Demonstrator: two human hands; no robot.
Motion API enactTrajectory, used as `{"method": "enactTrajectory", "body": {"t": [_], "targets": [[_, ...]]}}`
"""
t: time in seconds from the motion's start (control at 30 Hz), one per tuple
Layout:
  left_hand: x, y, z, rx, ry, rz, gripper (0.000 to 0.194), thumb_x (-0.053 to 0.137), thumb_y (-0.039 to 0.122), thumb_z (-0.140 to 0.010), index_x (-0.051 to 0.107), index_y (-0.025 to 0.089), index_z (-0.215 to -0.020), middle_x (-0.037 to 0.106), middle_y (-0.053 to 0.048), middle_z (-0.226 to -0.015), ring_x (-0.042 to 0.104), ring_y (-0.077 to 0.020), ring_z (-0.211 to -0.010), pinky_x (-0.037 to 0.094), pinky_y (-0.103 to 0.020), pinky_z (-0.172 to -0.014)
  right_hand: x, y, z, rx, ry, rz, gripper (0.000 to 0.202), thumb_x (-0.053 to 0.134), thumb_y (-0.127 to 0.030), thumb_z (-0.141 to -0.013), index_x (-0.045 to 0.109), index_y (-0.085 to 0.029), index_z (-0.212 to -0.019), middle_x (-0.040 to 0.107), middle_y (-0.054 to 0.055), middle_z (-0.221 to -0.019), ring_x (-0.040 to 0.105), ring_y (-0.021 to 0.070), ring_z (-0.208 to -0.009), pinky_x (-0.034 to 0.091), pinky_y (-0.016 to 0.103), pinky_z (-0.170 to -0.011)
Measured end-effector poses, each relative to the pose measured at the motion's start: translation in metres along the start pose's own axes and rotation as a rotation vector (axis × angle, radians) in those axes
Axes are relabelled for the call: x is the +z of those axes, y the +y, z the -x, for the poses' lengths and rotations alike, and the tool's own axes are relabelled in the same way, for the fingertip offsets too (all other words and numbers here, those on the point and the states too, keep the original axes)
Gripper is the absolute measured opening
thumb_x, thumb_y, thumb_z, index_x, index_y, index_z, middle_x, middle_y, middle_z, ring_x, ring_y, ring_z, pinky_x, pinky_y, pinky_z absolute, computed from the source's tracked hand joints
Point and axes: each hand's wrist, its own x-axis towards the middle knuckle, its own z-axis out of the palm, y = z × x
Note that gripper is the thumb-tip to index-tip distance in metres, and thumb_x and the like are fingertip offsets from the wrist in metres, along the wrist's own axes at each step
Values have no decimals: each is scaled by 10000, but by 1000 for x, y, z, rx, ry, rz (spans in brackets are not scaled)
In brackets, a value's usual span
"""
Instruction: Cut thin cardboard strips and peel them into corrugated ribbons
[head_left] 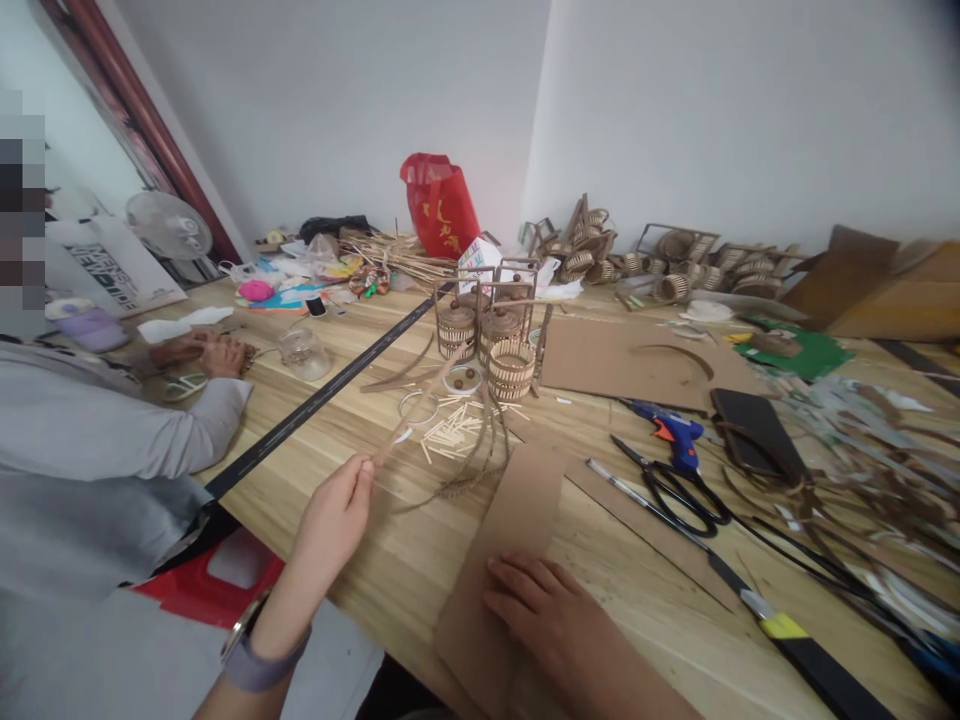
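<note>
Between the fingertips of my left hand (341,505) is the end of a thin brown strip (401,415), which runs up toward the small baskets. My right hand (547,605) lies with its fingers spread on a long piece of brown cardboard (521,500). Beyond my hands stand a small woven basket (511,370) and lidded baskets (457,330) in a dark frame. A pile of short pale sticks (452,430) lies in front of them, beside a ring (418,407) and a small dish (462,379) with brown beads. Curved dark strips (487,465) rest nearby.
To the right are black scissors (682,495), a blue glue gun (671,430), a phone (757,435), a yellow-black cutter (795,635) and tangled strips. Another person's hands (217,355) work at the left, near a glass jar (304,353). A red bag (441,210) stands at the back.
</note>
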Motion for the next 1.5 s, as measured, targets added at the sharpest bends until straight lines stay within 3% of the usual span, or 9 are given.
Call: {"method": "enactTrajectory", "body": {"t": [0.07,0.13,0.23,0.33,0.53,0.7,1.07,1.3,1.5], "targets": [[3,13,5,-37,69,239,368,434,510,-906,508,209,-709,580,-23,-740,558,-200,-760,398,-298,-704,-7,1,0,4,27,-28,266,546,-135,-918,650,-237,-1140,677,42,-1279,615,219,-1157,471,363,-973],[9,31,9,-121,17,586,399,568,579,-839,590,185,-782,571,-9,-735,533,-164,-718,389,-261,-652,-19,1,0,34,60,-94,271,529,-136,-927,645,-242,-1148,691,47,-1251,643,214,-1107,484,371,-964],[24,65,14,-329,-329,1051,518,809,579,-635,666,142,-873,559,12,-697,483,-100,-620,364,-213,-579,-41,1,1,146,156,-229,276,495,-147,-942,642,-241,-1157,717,75,-1176,671,202,-1028,516,348,-903],[49,94,19,-421,-617,1211,543,891,506,-570,701,124,-906,560,22,-671,489,-72,-592,373,-194,-576,-57,6,5,322,316,-408,232,490,-218,-955,650,-214,-1122,735,101,-1061,687,197,-959,539,312,-813],[110,127,29,-348,-960,1186,481,887,490,-593,665,122,-810,565,25,-653,493,-62,-549,342,-197,-522,-60,33,19,755,577,-893,295,613,-461,-879,689,-214,-1020,732,77,-954,676,202,-857,525,325,-782],[136,133,33,-302,-1053,1107,514,873,523,-594,640,132,-834,570,35,-632,492,-60,-510,323,-201,-492,-53,43,27,845,652,-1052,306,630,-506,-842,654,-201,-835,667,33,-778,614,171,-711,502,296,-666],[151,112,23,-362,-1273,1088,477,867,513,-627,691,107,-804,679,-48,-673,579,-109,-575,391,-221,-557,-45,51,37,885,667,-1328,265,626,-456,-847,605,-195,-804,540,-25,-669,519,131,-634,445,267,-619],[146,110,21,-368,-1327,1064,450,881,472,-617,742,118,-859,699,-55,-699,493,-71,-533,337,-202,-529,-47,45,36,870,626,-1429,275,634,-480,-841,581,-210,-854,505,-27,-693,538,142,-618,473,281,-576],[141,115,21,-360,-1318,1041,394,898,418,-565,713,118,-740,651,-22,-687,501,-81,-551,366,-221,-531,-48,45,37,901,626,-1391,281,631,-485,-846,604,-206,-869,518,-25,-686,531,134,-604,479,279,-581]]}}
